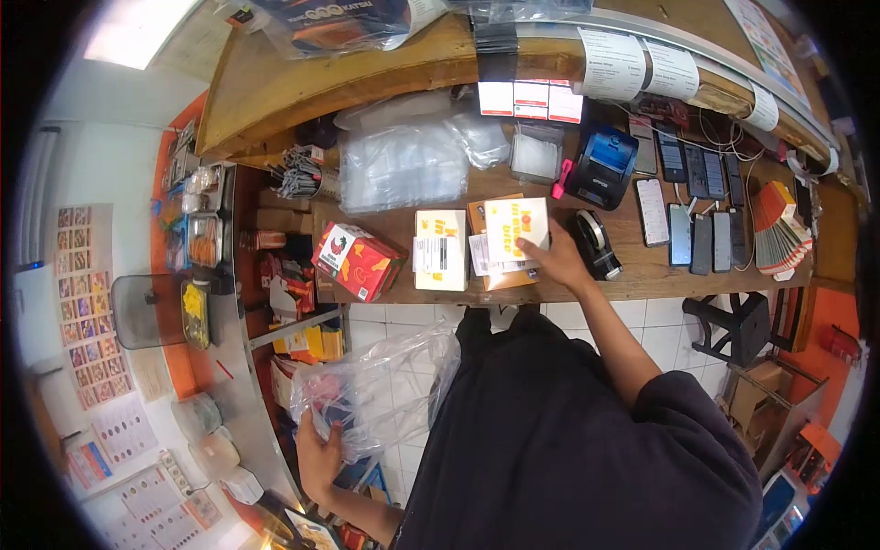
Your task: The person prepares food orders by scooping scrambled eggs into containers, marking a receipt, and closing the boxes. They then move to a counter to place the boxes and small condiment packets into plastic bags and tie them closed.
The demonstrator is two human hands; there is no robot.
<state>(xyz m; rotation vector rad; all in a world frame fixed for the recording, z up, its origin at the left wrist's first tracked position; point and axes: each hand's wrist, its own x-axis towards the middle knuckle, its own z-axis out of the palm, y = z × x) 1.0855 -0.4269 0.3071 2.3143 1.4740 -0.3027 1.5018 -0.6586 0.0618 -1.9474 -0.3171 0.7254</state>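
Observation:
My left hand point(319, 449) grips a clear plastic bag point(385, 390), which hangs loosely over the floor in front of the table. My right hand point(555, 258) is on a small white box point(516, 220) with yellow-orange lettering, thumb on its top and the other fingers partly hidden at its right side. This box overlaps a brown carton point(513, 279) with a white label. To the left is another white lettered box point(440, 261), also labelled. Further left is a red food box point(356, 261) with a rooster logo, turned at an angle.
A tape dispenser point(596, 243) and a blue-black label printer point(603, 165) stand right of the boxes. Several phones point(701, 170) with cables lie beyond. Clear plastic bags point(403, 165) are stacked at the back, under a wooden shelf point(403, 78). A black stool point(729, 325) stands below right.

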